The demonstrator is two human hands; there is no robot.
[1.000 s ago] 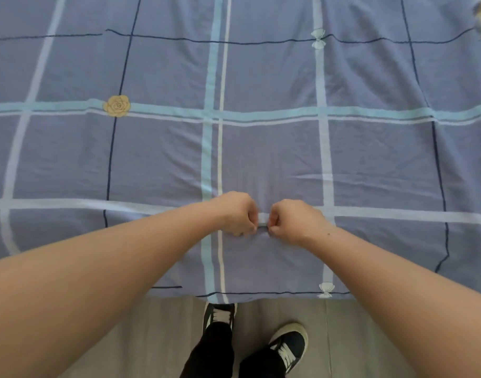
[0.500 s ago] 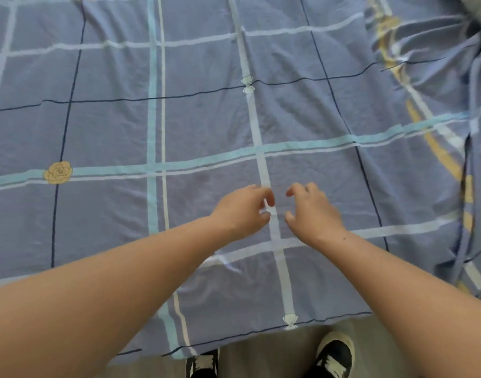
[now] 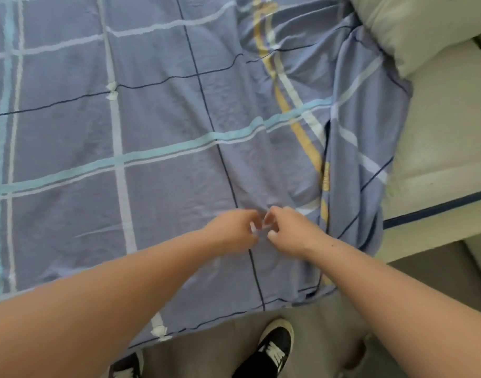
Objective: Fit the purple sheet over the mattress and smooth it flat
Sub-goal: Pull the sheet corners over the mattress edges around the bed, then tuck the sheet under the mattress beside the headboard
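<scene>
Blur hides the left hand [image 3: 233, 231] and right hand [image 3: 291, 231] grips.

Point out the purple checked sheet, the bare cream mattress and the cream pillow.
Purple checked cloth sheet [image 3: 353, 186]: head view, on the bunched folds at its right edge.
Bare cream mattress [image 3: 446, 126]: head view, on its uncovered top.
Cream pillow [image 3: 419, 25]: head view, on its middle.

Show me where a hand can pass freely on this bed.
Free: the flat sheet left of the yellow stripe; also the bare mattress between sheet and pillow. Crowded: the bunched folds right of the yellow stripe, beyond the right hand.
</scene>
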